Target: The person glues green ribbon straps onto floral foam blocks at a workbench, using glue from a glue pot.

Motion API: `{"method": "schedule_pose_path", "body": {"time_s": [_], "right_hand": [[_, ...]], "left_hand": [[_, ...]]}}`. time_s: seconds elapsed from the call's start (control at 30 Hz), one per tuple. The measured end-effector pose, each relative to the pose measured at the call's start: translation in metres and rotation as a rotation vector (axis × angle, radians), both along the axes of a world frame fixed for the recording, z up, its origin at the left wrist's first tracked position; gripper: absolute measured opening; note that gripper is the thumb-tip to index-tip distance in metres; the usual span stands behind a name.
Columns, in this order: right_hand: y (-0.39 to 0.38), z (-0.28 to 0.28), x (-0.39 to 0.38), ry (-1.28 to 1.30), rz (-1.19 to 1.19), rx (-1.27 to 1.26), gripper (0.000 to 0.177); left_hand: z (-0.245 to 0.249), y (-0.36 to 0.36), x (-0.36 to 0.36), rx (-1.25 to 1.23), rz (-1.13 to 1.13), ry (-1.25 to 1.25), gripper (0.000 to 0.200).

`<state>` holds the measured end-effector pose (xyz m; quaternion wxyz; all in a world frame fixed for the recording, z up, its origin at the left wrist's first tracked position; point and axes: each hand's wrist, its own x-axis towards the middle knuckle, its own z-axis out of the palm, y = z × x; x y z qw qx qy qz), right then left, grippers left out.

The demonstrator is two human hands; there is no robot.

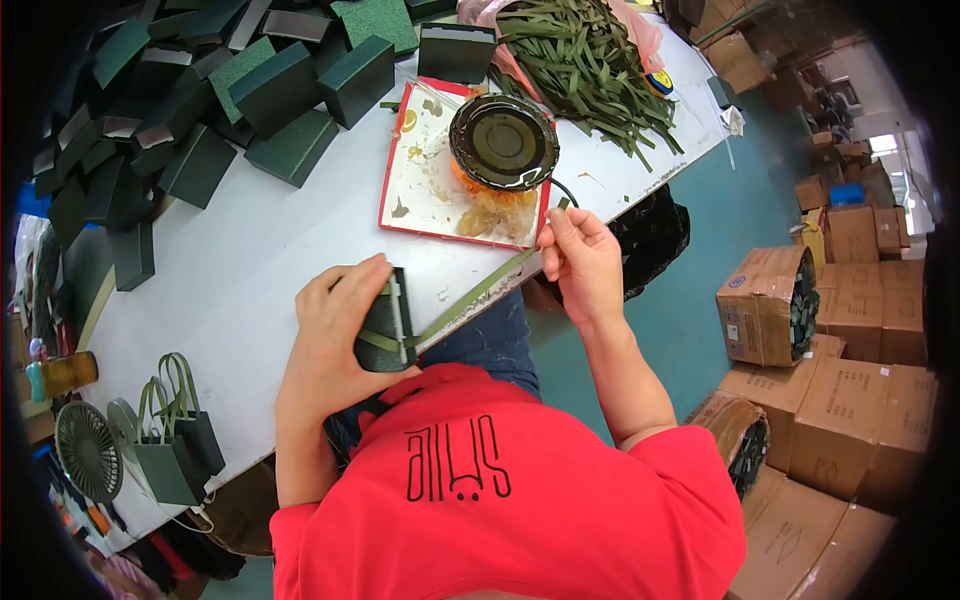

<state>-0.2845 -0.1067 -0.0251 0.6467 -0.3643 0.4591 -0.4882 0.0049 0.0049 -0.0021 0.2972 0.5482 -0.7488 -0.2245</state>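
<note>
My left hand (340, 330) is wrapped round a small dark green box (384, 322) at the near edge of the table. A flat olive green ribbon (472, 298) crosses the box and stretches from it along the table edge up to my right hand (580, 258). There, thumb and fingers are pinched on the ribbon, and a short end sticks up above them. Just beyond my right hand stands a round pot (503, 142) with a black rim and dark inside, amber residue down its side. It sits on a stained white tray with a red rim (384, 200).
Many dark green boxes (275, 90) are heaped at the far left. A pile of olive ribbons (590, 70) spills from a pink bag. Small handled bags (175, 455) and a fan (88, 452) stand at left. Cardboard cartons (850, 410) are stacked at right.
</note>
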Motion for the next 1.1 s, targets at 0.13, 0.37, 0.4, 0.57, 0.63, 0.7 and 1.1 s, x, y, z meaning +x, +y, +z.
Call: {"method": "schedule_pose_path", "body": {"time_s": [0.13, 0.37, 0.4, 0.57, 0.63, 0.7, 1.1], "right_hand": [[-0.024, 0.002, -0.003, 0.136, 0.059, -0.021, 0.021], [-0.038, 0.003, -0.002, 0.147, 0.089, 0.049, 0.022], [-0.039, 0.001, -0.002, 0.147, 0.092, 0.048, 0.022], [-0.042, 0.002, 0.004, 0.171, 0.100, 0.063, 0.021], [-0.044, -0.001, 0.003, 0.140, 0.102, 0.088, 0.020], [-0.044, -0.004, 0.002, 0.116, 0.100, 0.101, 0.019], [0.004, 0.029, 0.006, 0.137, 0.288, 0.070, 0.014]], "left_hand": [[0.004, -0.008, -0.017, -0.012, -0.075, 0.032, 0.101], [0.006, -0.014, -0.031, -0.033, -0.142, 0.056, 0.095], [0.006, -0.014, -0.031, -0.033, -0.144, 0.055, 0.095], [0.004, -0.014, -0.030, -0.045, -0.142, 0.057, 0.095], [0.003, -0.014, -0.030, -0.054, -0.140, 0.059, 0.095], [0.004, -0.014, -0.030, -0.044, -0.133, 0.050, 0.095], [0.008, -0.013, -0.018, 0.056, -0.117, 0.162, 0.107]]}}
